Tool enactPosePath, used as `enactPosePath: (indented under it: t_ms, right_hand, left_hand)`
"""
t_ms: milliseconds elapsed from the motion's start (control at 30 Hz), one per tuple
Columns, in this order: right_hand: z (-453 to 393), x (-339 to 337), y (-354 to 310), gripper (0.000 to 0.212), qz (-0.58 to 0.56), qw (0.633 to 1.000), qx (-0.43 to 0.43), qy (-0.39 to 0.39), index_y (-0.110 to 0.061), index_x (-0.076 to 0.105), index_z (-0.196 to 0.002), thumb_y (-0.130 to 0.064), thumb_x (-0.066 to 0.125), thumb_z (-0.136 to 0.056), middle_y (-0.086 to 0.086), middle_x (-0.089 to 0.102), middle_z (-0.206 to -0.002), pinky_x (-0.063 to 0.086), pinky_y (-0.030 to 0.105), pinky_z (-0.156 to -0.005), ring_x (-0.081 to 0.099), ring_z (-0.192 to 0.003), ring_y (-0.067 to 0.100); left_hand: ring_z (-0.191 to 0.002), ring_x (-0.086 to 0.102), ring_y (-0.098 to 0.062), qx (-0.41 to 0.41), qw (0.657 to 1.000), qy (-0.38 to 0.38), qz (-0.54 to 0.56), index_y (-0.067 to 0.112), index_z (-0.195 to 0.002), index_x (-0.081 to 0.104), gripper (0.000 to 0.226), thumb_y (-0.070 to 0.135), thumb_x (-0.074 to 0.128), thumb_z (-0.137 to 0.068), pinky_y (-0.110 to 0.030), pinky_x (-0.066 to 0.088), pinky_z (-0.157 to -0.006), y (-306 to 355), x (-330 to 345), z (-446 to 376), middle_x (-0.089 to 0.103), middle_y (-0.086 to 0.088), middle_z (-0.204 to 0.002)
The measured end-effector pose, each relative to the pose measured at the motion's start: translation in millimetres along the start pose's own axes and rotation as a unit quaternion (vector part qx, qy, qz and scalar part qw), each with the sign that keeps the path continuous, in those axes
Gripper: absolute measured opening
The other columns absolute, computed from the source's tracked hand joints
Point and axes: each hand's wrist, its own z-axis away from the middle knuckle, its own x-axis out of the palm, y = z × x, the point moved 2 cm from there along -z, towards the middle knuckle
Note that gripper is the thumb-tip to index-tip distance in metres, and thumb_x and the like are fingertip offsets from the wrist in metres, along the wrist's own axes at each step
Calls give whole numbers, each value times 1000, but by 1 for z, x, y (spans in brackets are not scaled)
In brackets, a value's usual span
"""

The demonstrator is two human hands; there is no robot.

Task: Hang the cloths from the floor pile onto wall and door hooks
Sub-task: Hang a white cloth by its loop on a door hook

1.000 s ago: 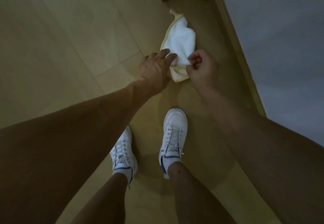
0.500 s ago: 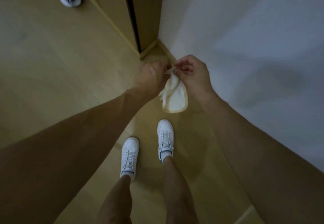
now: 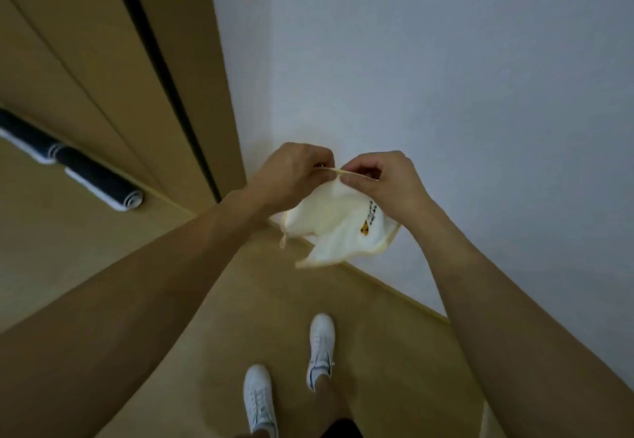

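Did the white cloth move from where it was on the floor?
Yes. The white cloth has gone up off the wooden floor; the left hand and right hand pinch its top edge against the wall.

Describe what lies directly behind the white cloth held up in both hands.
Behind the white yellow-edged cloth show grey wall, yellow skirting and wooden floor; whatever it covers stays hidden.

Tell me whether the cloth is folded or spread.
Neither fully: cloth hangs loosely bunched, its loop stretched between the left hand and right hand.
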Motion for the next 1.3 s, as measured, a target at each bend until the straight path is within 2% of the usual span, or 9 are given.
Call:
enactPosePath:
  t_ms: [100,267,467,633,900,1033,1300]
  right_hand:
    - [26,-51,-32,8,43,997,-9,69,-31,73,-81,-25,70,-84,-20,69,-75,44,7,-66,63,-75,-2]
    - [85,-131,-66,7,100,982,0,159,-28,72,-82,-28,66,-86,-17,68,-75,41,6,-64,61,-76,-3]
    - [176,-218,-76,11,154,959,29,237,-27,73,-83,-33,65,-88,-15,68,-75,44,9,-64,61,-75,-3]
    - [273,-279,-64,9,179,933,69,304,-28,74,-80,-30,68,-86,-14,68,-70,41,7,-60,61,-69,-4]
    - [448,-364,-35,12,219,876,147,403,-25,75,-78,-33,70,-84,-11,69,-68,53,30,-65,62,-66,1]
    - [537,-392,-20,13,231,843,196,445,-24,75,-80,-34,69,-84,-8,70,-69,54,36,-68,64,-69,6]
    - [696,-429,-1,12,256,765,289,516,-22,75,-82,-32,69,-85,-8,71,-72,52,35,-71,64,-73,8]
  left_hand:
    - [-73,54,-18,65,998,-15,-21,8,-92,62,17,20,52,-98,-30,38,-65,56,-26,-15,60,0,-79]
    - [-76,53,-19,171,983,-40,-49,11,-91,57,17,22,47,-99,-30,35,-66,154,-51,-38,57,2,-81]
    - [-66,50,-16,294,952,-33,-75,16,-82,52,22,29,48,-99,-31,33,-59,268,-44,-50,55,3,-71]
    - [-63,49,-17,361,929,-26,-82,18,-76,48,25,29,47,-98,-36,40,-59,367,-12,-47,52,4,-67]
    - [-64,50,-15,438,897,-9,-62,26,-82,53,24,40,44,-99,-31,38,-57,526,67,-18,54,7,-66]
    - [-69,54,-13,471,882,-25,-15,28,-84,58,23,41,46,-98,-31,41,-59,600,113,1,58,10,-70]
    - [-73,56,-14,534,836,-103,75,30,-82,61,17,38,54,-95,-34,47,-67,739,200,46,60,12,-71]
